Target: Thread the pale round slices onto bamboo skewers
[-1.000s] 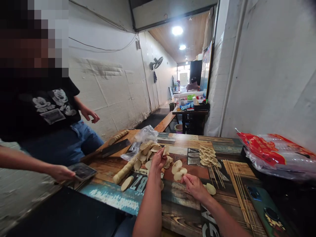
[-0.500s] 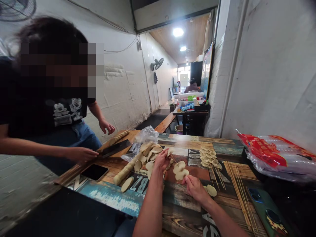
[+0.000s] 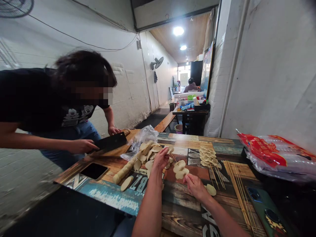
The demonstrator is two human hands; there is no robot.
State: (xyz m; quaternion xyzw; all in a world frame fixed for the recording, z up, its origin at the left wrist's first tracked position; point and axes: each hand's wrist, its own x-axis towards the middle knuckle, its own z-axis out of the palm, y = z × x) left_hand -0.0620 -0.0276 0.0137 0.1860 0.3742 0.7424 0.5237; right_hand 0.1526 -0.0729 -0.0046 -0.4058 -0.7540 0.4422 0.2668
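My right hand (image 3: pixel 195 186) is closed around the lower end of a bamboo skewer, which carries a few thin pale oval slices (image 3: pixel 181 169) in front of the fingers. The skewer's thin tip points up and left towards my left hand (image 3: pixel 161 159), whose fingers pinch another pale slice (image 3: pixel 170 149). Beside my left hand lies a heap of loose slices (image 3: pixel 149 153). A long pale scored roll (image 3: pixel 124 171) rests left of the heap, with a single slice (image 3: pixel 126 183) near it. Another slice (image 3: pixel 211 189) lies by my right wrist.
Filled skewers (image 3: pixel 208 158) lie right of centre, and bare bamboo skewers (image 3: pixel 237 191) beyond them. A phone (image 3: pixel 268 210) and red-printed plastic packs (image 3: pixel 276 154) are at right. At left, a co-worker holds a cleaver (image 3: pixel 111 142) over a board; a second phone (image 3: pixel 94 171) lies nearby.
The co-worker has bent lower and raised the cleaver against the roll on the board, the other hand now down on the roll. My left hand has lifted a slice beside the skewer's tip.
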